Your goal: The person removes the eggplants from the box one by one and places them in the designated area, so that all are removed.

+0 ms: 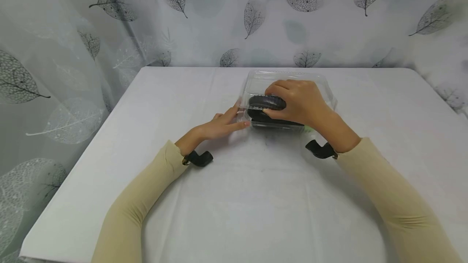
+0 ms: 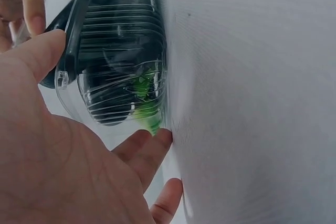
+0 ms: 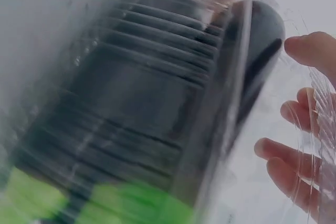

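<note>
A clear plastic clamshell box [image 1: 292,75] stands toward the far side of the table, with dark eggplants [image 2: 126,35] with green caps inside its ribbed tray. One eggplant [image 1: 267,102] lies on top, its rounded end rising past the rim. My right hand [image 1: 301,98] arches over this upper eggplant. In the right wrist view its thumb tip is right at the eggplant's edge, while the other fingers [image 3: 283,156] stand spread and apart from it. My left hand [image 1: 219,127] rests at the box's left end, its thumb by the rim and its other fingers low near the table.
A white cloth covers the table [image 1: 234,206]. Behind it hangs a leaf-patterned curtain [image 1: 219,19]. The box's raised lid [image 3: 315,145] curves up near my right fingers. Black wrist mounts [image 1: 199,158] stick out from both cuffs.
</note>
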The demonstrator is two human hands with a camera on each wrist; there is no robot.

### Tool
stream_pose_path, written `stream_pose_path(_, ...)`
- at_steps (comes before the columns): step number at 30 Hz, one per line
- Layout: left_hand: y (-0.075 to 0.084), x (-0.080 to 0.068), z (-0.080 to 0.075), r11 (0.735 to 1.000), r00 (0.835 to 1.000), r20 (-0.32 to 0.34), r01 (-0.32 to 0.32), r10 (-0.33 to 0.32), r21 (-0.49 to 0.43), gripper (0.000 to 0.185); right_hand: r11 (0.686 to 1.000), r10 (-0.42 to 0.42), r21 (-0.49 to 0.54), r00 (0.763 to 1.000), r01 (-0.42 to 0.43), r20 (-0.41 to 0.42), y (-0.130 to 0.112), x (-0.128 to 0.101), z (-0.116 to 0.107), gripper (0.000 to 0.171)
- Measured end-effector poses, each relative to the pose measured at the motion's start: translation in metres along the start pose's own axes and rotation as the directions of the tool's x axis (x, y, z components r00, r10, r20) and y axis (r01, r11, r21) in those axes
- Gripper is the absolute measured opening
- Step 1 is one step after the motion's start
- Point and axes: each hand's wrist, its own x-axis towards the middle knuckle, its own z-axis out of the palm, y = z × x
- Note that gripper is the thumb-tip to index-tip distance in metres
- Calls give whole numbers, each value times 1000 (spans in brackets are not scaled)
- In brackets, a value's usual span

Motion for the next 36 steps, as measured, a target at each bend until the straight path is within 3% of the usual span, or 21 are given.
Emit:
stream_pose_path(12,-3,-1,1,1000,1000,-13,1,-1,-14,92,1000,17,15,999,-17,27,7,-2,-12,39)
stream_pose_path(23,-3,-2,2,1000,999,-32,-10,9,-29,91,999,29,23,998,-28,-52,17,-13,-29,40)
stream_pose_path(28,-4,-1,3,998,998,-46,-33,31,-46,88,996,75,46,994,-71,-83,21,-22,-35,52)
stream_pose_path(36,-6,-3,3,996,998,-64,-23,18,-84,93,994,104,23,993,-103,-46,27,-32,-45,57)
